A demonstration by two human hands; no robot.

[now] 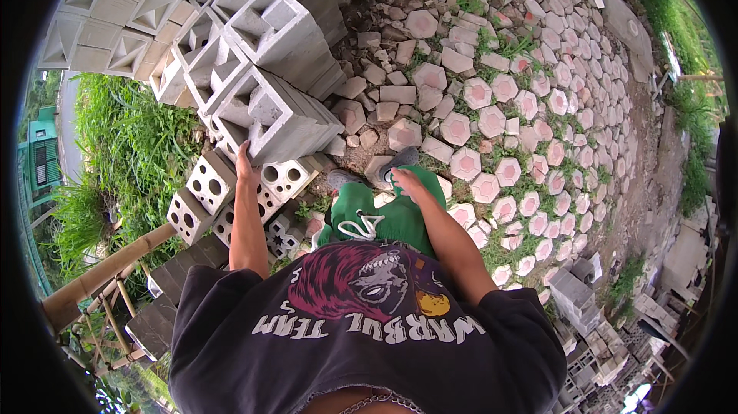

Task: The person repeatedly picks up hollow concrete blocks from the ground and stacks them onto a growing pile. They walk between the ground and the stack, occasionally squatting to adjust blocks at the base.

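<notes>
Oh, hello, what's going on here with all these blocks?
A person stands beside stacked grey concrete blocks. Their left hand is at the lower edge of the nearest hollow block in the stack; how firmly it grips is unclear. Their right hand is in front of the green shorts, away from the stack. Blocks with round holes sit below and beside the left hand, and hexagonal pavers cover the ground to the right.

Left hand (245,166) at edge of grey block (296,131)
</notes>
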